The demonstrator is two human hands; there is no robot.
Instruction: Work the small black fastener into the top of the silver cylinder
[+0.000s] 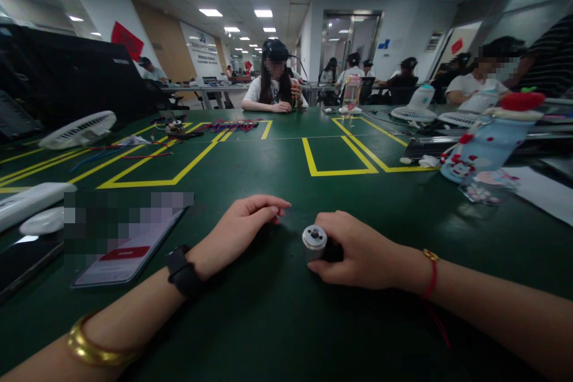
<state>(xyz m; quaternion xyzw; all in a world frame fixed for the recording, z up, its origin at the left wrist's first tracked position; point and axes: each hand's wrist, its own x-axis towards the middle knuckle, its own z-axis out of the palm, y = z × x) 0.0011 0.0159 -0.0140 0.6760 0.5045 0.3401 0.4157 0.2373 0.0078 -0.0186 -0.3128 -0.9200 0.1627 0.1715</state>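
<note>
Dark green table mat [268, 173] marked with yellow tape outlines.

A silver cylindrical metal motor [314, 243] with a black rear sits in the right hand [358, 250], whose wrist wears a red string bracelet [432, 277]. The left hand [242, 230] has a black watch band [181, 271] and a gold bangle [92, 349]. A pale blue bottle [486, 146] carries red spots and a red cap. Red and blue wires [233, 125] lie far off beside a white fan [78, 129].
</note>
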